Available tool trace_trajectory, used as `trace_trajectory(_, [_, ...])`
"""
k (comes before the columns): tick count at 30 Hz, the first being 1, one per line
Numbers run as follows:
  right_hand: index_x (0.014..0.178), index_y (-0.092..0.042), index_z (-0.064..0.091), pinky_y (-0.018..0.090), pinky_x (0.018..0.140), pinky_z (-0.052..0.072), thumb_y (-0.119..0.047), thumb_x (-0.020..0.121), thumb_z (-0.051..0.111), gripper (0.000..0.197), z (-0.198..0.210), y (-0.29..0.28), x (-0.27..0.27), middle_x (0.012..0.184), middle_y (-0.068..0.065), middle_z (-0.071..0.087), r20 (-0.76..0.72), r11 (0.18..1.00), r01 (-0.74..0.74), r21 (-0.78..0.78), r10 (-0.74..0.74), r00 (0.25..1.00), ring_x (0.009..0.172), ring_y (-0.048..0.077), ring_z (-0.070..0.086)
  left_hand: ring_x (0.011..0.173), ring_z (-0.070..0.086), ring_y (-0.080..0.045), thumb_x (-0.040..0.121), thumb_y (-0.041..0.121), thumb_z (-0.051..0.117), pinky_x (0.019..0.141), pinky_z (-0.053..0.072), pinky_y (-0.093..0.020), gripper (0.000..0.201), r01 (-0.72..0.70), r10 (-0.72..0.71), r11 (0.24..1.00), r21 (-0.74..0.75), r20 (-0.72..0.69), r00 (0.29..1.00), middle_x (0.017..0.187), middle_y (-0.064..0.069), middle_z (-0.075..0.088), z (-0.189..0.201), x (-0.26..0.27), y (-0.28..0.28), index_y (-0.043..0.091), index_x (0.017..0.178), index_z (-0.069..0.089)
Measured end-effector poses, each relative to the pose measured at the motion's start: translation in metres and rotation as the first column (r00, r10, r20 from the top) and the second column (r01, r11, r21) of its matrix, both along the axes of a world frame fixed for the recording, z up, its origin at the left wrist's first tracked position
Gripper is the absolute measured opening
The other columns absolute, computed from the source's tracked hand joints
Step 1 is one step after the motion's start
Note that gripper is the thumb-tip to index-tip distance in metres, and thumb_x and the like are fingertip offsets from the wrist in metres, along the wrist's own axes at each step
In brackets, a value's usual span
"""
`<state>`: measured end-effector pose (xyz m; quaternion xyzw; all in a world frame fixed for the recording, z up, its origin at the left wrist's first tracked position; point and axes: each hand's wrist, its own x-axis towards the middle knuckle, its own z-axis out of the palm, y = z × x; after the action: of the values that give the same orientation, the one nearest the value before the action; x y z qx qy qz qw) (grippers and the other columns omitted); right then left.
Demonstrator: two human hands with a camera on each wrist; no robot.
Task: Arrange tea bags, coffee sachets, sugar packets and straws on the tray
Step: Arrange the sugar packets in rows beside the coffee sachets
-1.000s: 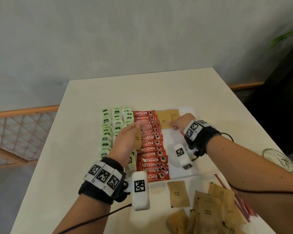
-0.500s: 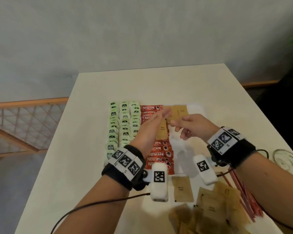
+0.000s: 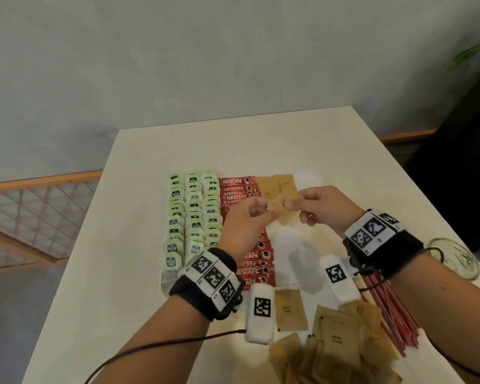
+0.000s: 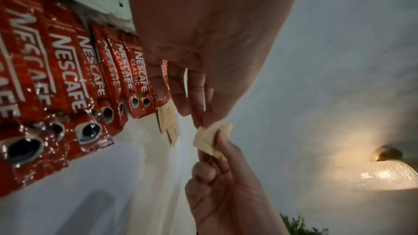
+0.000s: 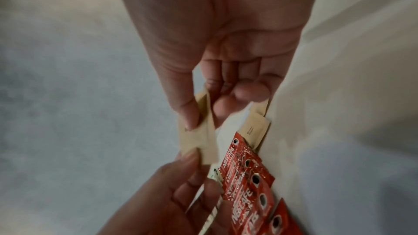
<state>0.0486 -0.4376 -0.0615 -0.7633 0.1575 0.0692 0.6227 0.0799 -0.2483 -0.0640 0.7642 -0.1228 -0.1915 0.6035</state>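
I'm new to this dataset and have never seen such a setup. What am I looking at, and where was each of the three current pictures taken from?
There is no machine here: a person works with bare hands, wearing black wristbands with printed markers. The wide picture comes from a camera on the head, looking down at a pale table. The other two come from cameras on each wrist, looking along the hand.

On a white tray lie rows of green tea bags, a column of red coffee sachets and a few brown sugar packets. Near the person, off the tray, sit a loose pile of brown packets and red straws.

The left hand and right hand both pinch one held sugar packet above the tray.
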Motion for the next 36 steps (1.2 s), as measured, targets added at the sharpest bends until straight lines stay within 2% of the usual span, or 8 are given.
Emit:
trace_trajectory(5, [0.084,-0.008,0.073,0.024,0.047,0.035,-0.021,0.088,0.070,0.014,-0.010,-0.018,0.021,0.052,0.005,0.047,0.057,0.984,0.169,-0.055,-0.166,0.984,0.049,0.017,0.039,0.088,0.064,-0.007,0.088,0.024,0.068,0.082,0.054,-0.031,0.017,0.082,-0.184,0.910,0.407,0.218,0.958,0.095,0.008,0.069,0.001,0.029,-0.013,0.022,0.106,0.066])
trace_trajectory(9, [0.080,-0.008,0.070,0.026,0.047,0.035,-0.019,0.088,0.070,0.014,-0.026,-0.042,0.042,0.051,0.003,0.045,0.003,0.942,0.255,-0.217,-0.260,0.966,0.048,0.019,0.039,0.104,0.058,-0.017,0.084,0.026,0.065,0.093,0.045,-0.036,0.028,-0.124,-0.300,0.705,0.699,0.452,0.840,0.107,0.008,0.065,0.003,0.065,-0.024,0.029,0.112,0.061])
trace_trajectory(12, [0.075,-0.012,0.068,0.029,0.053,0.042,-0.023,0.084,0.074,0.016,-0.038,-0.044,0.054,0.055,0.005,0.054,-0.038,0.920,0.256,-0.296,-0.279,0.960,0.048,0.020,0.046,0.118,0.046,-0.024,0.084,0.029,0.066,0.098,0.033,-0.040,0.040,-0.163,-0.417,0.557,0.815,0.444,0.793,0.121,0.002,0.057,-0.001,0.078,-0.038,0.029,0.123,0.057])
trace_trajectory(15, [0.070,-0.015,0.064,0.035,0.060,0.049,-0.024,0.080,0.078,0.020,-0.047,-0.041,0.065,0.061,0.010,0.061,-0.052,0.913,0.293,-0.285,-0.320,0.946,0.050,0.023,0.052,0.123,0.042,-0.024,0.084,0.035,0.067,0.100,0.030,-0.041,0.047,-0.145,-0.492,0.476,0.867,0.399,0.773,0.128,0.003,0.054,-0.007,0.085,-0.051,0.031,0.128,0.052])
trace_trajectory(19, [0.067,-0.019,0.060,0.038,0.067,0.053,-0.023,0.076,0.081,0.023,-0.051,-0.037,0.074,0.065,0.004,0.062,-0.044,0.898,0.292,-0.330,-0.324,0.945,0.060,0.024,0.056,0.124,0.042,-0.023,0.082,0.034,0.067,0.101,0.027,-0.042,0.049,-0.133,-0.536,0.428,0.894,0.370,0.759,0.128,0.004,0.054,-0.010,0.094,-0.061,0.033,0.129,0.051])
trace_trajectory(23, [0.074,-0.016,0.061,0.038,0.065,0.056,-0.023,0.076,0.081,0.022,-0.050,-0.036,0.078,0.066,0.007,0.063,-0.062,0.899,0.283,-0.334,-0.321,0.945,0.055,0.025,0.057,0.120,0.044,-0.021,0.080,0.037,0.068,0.101,0.025,-0.043,0.041,-0.111,-0.560,0.368,0.923,0.315,0.766,0.122,0.006,0.056,-0.016,0.099,-0.062,0.035,0.120,0.057])
trace_trajectory(31, [0.092,-0.013,0.062,0.030,0.057,0.052,-0.024,0.075,0.083,0.029,-0.046,-0.029,0.082,0.075,0.007,0.065,-0.111,0.897,0.282,-0.340,-0.336,0.935,0.049,0.021,0.056,0.122,0.044,-0.021,0.081,0.041,0.068,0.105,0.024,-0.045,0.042,-0.115,-0.567,0.341,0.933,0.302,0.767,0.124,0.005,0.055,-0.017,0.098,-0.060,0.034,0.120,0.057])
trace_trajectory(36, [0.099,-0.018,0.056,0.033,0.060,0.054,-0.031,0.075,0.081,0.037,-0.029,-0.024,0.074,0.087,0.009,0.068,-0.097,0.878,0.291,-0.380,-0.351,0.931,0.055,0.021,0.060,0.125,0.042,-0.024,0.083,0.040,0.064,0.107,0.023,-0.046,0.042,-0.123,-0.569,0.338,0.933,0.306,0.763,0.127,0.001,0.055,0.000,0.088,-0.062,0.032,0.124,0.056])
